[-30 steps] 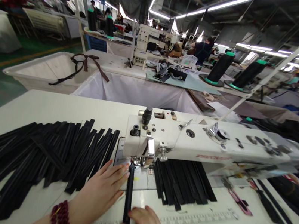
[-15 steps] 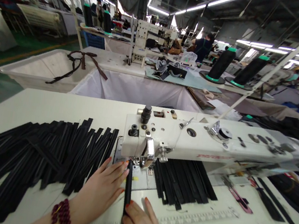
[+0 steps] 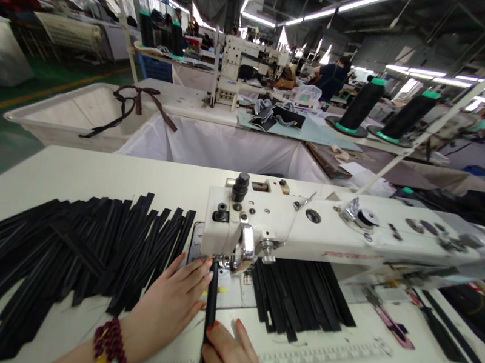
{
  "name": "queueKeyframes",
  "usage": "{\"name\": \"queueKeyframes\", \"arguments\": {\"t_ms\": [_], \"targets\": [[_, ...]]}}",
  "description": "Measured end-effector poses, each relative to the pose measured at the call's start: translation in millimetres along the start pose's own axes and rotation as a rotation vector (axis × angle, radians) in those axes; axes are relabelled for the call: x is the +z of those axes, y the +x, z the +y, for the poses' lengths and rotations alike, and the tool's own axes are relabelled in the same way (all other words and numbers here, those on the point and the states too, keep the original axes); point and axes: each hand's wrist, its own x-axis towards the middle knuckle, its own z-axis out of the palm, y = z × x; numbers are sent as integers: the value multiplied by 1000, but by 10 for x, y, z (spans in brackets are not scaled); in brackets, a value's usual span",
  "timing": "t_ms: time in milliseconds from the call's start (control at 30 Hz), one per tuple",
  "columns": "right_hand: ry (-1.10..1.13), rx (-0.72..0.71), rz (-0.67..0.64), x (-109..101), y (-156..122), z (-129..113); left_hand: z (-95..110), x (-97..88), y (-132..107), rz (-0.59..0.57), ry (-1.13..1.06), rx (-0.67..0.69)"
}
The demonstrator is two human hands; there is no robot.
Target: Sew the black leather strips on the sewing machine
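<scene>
A narrow black strip (image 3: 212, 296) lies lengthwise under the needle area of a white sewing machine (image 3: 308, 232). My left hand (image 3: 173, 299) lies flat to the left of the strip, fingers stretched out, fingertips touching its edge close to the presser foot. Nearer to me, my right hand (image 3: 236, 361) has its thumb and a finger closed on the strip's lower part. A large loose pile of black strips (image 3: 75, 247) spreads left of my left hand. Beneath the machine arm, more black strips (image 3: 302, 295) lie side by side.
Pink-handled snips (image 3: 392, 325) and a dark tool (image 3: 442, 333) lie at right. A ruler scale (image 3: 325, 354) runs along the table front. Behind the table are a pale bin (image 3: 73, 112), thread cones (image 3: 362, 105) and another sewing machine (image 3: 232, 69). Several people work in the background.
The whole view has shifted slightly. Both hands keep nearly the same place on the strip, and little else differs.
</scene>
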Motion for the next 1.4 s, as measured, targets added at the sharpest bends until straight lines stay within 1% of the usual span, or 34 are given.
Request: {"name": "queueKeyframes", "arguments": {"t_ms": [67,100,167,233,367,433,500,567,600,700,800,1000,1233,1400], "targets": [[-20,-65,-95,-84,81,38,-4,1,12,7,4,-10],[-28,-80,-119,-123,110,53,-5,-2,16,13,4,-12],[-43,-77,-117,-185,124,63,1,-15,13,29,2,-6],[-66,-85,-123,-221,65,46,21,-34,-7,35,5,12],[-117,-65,-144,-203,-212,-39,77,-53,-78,57,34,62],[-137,-46,-105,-149,-322,-77,86,-51,-99,75,37,76],[-138,-24,5,-89,-338,-95,73,-48,-97,78,17,75],[-111,-13,90,-60,-257,-86,46,-43,-76,71,-12,66],[-93,-13,99,-62,-191,-74,30,-37,-62,65,-26,59],[-55,-17,29,-119,16,-27,-18,-9,-18,52,-53,33],[-44,2,-27,-181,139,14,-56,14,24,42,-55,11],[-40,18,-143,-197,225,80,-87,-13,113,-18,-40,-24],[-39,60,-193,-151,370,145,-118,-5,150,-66,-41,-34],[-30,77,-253,-91,419,216,-144,0,169,-106,-56,-31]]}}
